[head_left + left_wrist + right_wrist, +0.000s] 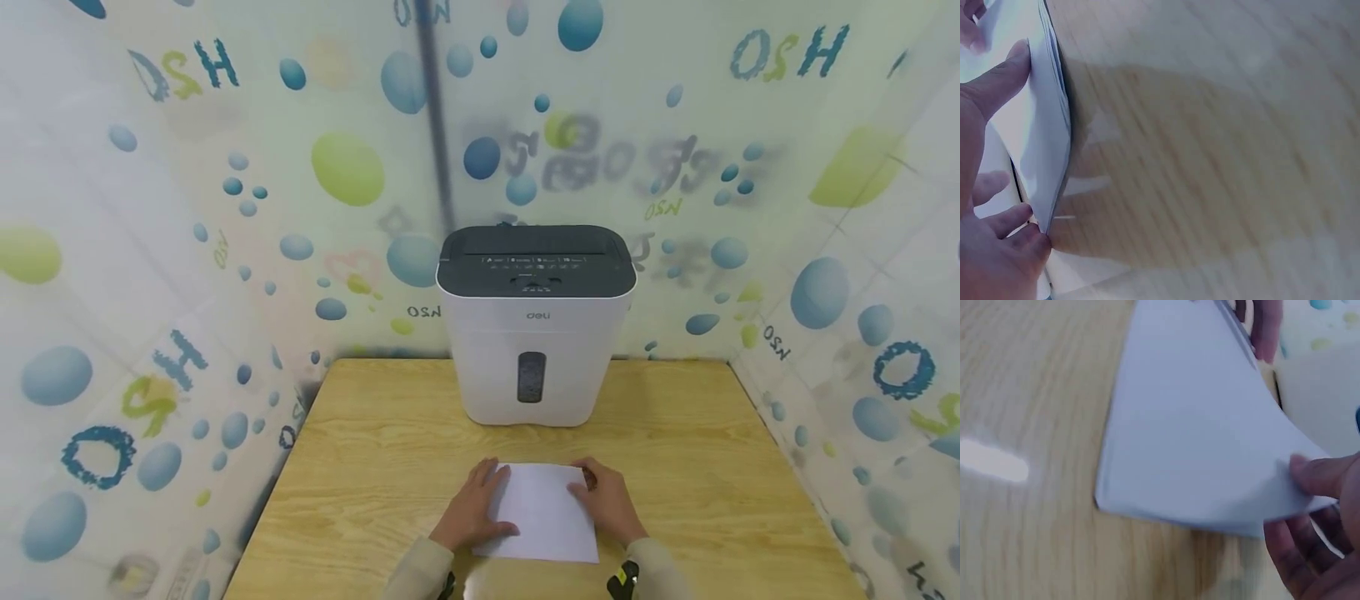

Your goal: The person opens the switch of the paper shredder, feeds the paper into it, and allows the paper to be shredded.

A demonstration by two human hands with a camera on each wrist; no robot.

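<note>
A small stack of white paper [542,512] lies on the wooden table in front of the shredder. On its left side rests my left hand [474,510], thumb spread over the top sheet and fingertips touching the edge. In the left wrist view the left thumb [1004,78] lies flat on the paper and several layers show along the edge. My right hand [606,502] pinches the far right corner. The right wrist view shows that corner of the top sheet [1210,425] bent upward between thumb and fingers, with more paper beneath.
A white paper shredder [536,350] with a dark top stands at the back of the table [360,467]. Patterned curtains [345,167] with blue and green dots surround the table's back and sides.
</note>
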